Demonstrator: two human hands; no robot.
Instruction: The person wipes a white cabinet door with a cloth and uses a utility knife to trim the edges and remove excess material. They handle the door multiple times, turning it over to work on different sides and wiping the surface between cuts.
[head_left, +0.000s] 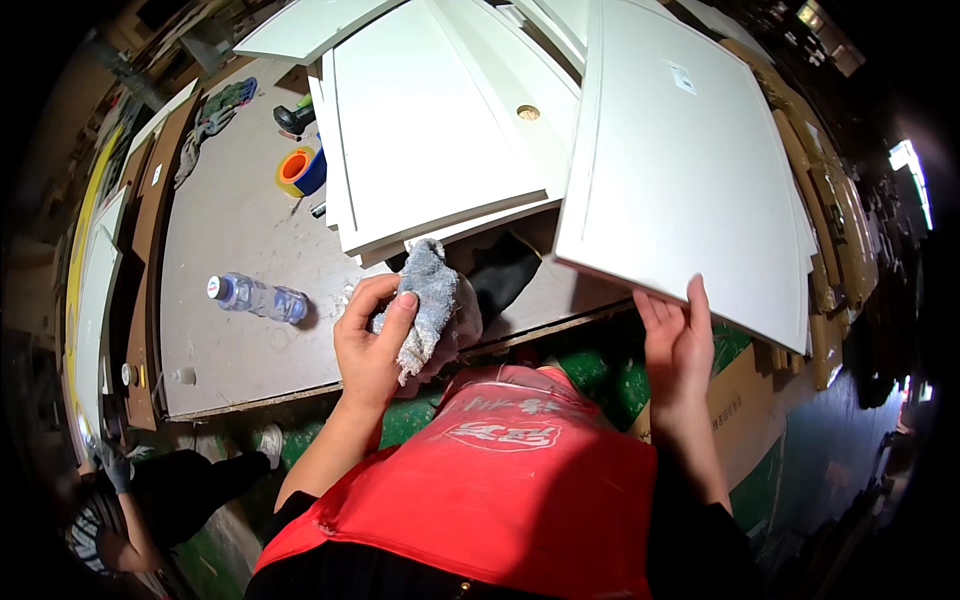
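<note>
In the head view, the left hand [372, 335] is pinching a grey cloth [430, 305] between thumb and fingers, just off the near edge of a stack of white panels [420, 125]. The right hand [682, 345] is holding a tilted white panel [685, 170] by its near edge, its grip closing with the fingers underneath and the thumb on top. This panel is lying to the right of the stack, partly covering it and hanging past the near edge of the worktop [225, 365]. The stack is blocking much of the far side, and a black cloth [503, 272] is lying beneath its near edge. Left of the stack, a black-and-green tool [295, 118] and an orange-and-yellow tape roll [296, 170] are sitting close by. Nearer, a plastic bottle [260, 298] is lying on its side. Farther left, gloves [205, 135] are resting beside a brown board [168, 200] lining the worktop's left edge. At the near left, a co-worker's gloved hand [117, 466] is showing, well apart.
</note>
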